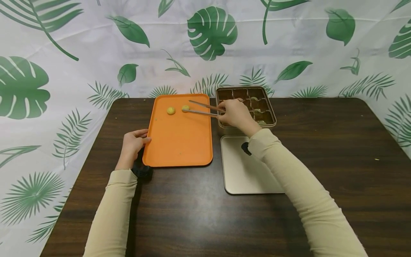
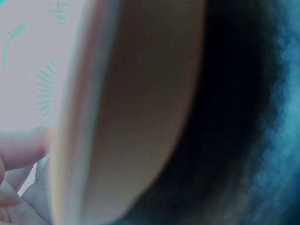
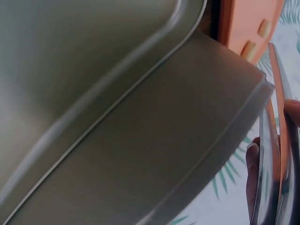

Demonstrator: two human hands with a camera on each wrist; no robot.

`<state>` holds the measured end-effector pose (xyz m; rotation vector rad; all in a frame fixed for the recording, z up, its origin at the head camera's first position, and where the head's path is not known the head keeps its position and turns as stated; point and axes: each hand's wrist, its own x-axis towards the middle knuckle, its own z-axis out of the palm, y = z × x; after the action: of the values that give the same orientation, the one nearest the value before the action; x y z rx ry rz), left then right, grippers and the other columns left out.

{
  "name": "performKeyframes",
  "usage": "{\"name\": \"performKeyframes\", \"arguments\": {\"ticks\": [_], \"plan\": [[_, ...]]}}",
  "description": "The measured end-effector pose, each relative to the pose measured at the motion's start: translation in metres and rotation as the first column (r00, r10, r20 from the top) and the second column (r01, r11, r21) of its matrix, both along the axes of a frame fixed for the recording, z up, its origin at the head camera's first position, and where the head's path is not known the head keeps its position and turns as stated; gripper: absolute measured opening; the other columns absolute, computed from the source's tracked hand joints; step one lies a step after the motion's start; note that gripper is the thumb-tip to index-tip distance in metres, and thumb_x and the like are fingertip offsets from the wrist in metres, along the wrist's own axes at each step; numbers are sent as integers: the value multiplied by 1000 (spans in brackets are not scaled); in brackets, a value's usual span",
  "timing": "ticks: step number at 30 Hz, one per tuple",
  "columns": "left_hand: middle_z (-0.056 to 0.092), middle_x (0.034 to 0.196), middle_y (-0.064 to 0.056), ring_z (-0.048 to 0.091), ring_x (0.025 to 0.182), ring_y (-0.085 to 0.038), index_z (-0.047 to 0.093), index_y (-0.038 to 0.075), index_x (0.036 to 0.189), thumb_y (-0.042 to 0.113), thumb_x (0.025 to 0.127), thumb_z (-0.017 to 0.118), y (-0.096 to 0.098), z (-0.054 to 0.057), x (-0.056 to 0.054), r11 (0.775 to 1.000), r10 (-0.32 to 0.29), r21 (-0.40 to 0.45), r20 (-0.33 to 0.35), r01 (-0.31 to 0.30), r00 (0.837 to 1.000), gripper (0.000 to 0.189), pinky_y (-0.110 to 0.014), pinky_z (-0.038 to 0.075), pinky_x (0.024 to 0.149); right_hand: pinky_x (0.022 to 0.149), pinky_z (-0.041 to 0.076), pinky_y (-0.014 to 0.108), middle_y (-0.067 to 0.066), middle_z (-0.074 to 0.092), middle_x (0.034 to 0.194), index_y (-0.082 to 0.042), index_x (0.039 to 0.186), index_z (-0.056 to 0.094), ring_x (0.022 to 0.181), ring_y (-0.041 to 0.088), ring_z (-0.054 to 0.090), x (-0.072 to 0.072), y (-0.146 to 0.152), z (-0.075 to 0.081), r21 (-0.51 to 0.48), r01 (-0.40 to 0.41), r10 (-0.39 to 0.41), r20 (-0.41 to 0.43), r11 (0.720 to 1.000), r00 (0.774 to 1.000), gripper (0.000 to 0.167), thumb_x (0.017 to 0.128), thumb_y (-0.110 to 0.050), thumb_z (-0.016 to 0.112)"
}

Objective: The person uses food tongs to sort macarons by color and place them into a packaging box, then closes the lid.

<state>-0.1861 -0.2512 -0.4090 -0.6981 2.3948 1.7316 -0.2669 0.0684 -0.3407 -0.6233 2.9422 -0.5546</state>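
Observation:
My right hand [image 1: 236, 113] holds a pair of metal tongs [image 1: 205, 113], pointing left over the orange tray [image 1: 179, 142]. The spread tips lie about the right-hand one of two small round yellow pieces [image 1: 186, 107]; whether they touch it cannot be told. The other yellow piece [image 1: 171, 110] sits just left of it. At the tray's left edge my left hand [image 1: 132, 144] grips the rim between thumb and fingers. In the right wrist view, fingers [image 3: 252, 173] curl round the tongs [image 3: 283, 140]. Blurred tray wall [image 2: 140, 103] fills much of the left wrist view.
Right of the tray stands a metal tin [image 1: 271, 110] divided into several compartments, some with pieces inside. In front of it lies its flat metal lid [image 1: 247, 175], partly under my right forearm. A leaf-patterned cloth [image 1: 154, 53] hangs behind the dark wooden table [image 1: 192, 210].

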Motion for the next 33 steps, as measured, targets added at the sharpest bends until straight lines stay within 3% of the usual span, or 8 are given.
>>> {"name": "performKeyframes", "arguments": {"ticks": [8, 17, 30, 33], "plan": [[46, 145, -21, 48, 129, -31, 43, 1, 143, 2, 96, 50, 0, 1, 1, 1000, -11, -4, -5, 11, 1000, 47, -40, 44, 108, 52, 47, 28, 13, 70, 104, -7, 122, 65, 71, 22, 65, 2, -10, -5, 19, 11, -12, 55, 1000, 998, 36, 90, -21, 64], [46, 144, -20, 49, 129, -30, 44, 2, 142, 1, 96, 52, 0, 2, 1, 1000, 0, -8, -5, 0, 1000, 47, -39, 45, 108, 70, 57, 38, 13, 69, 114, -6, 122, 65, 86, 27, 67, 4, -22, -5, 45, 14, -15, 28, 999, 1000, 35, 90, -19, 65], [48, 143, -19, 51, 126, -28, 46, 3, 141, 2, 95, 53, 0, 0, -1, 1000, 10, -27, -2, -10, 1000, 46, -37, 47, 106, 68, 57, 39, 12, 71, 110, -7, 120, 67, 88, 28, 67, 5, -26, -6, 84, 15, -16, 4, 996, 1000, 33, 90, -20, 65], [48, 143, -19, 51, 126, -28, 46, 3, 141, 2, 95, 53, 0, 1, 0, 1000, 10, -23, -2, -10, 1000, 46, -37, 47, 106, 63, 55, 37, 12, 71, 107, -7, 118, 68, 84, 27, 67, 6, -27, -6, 87, 12, -12, -7, 996, 1000, 32, 89, -22, 67]]}}
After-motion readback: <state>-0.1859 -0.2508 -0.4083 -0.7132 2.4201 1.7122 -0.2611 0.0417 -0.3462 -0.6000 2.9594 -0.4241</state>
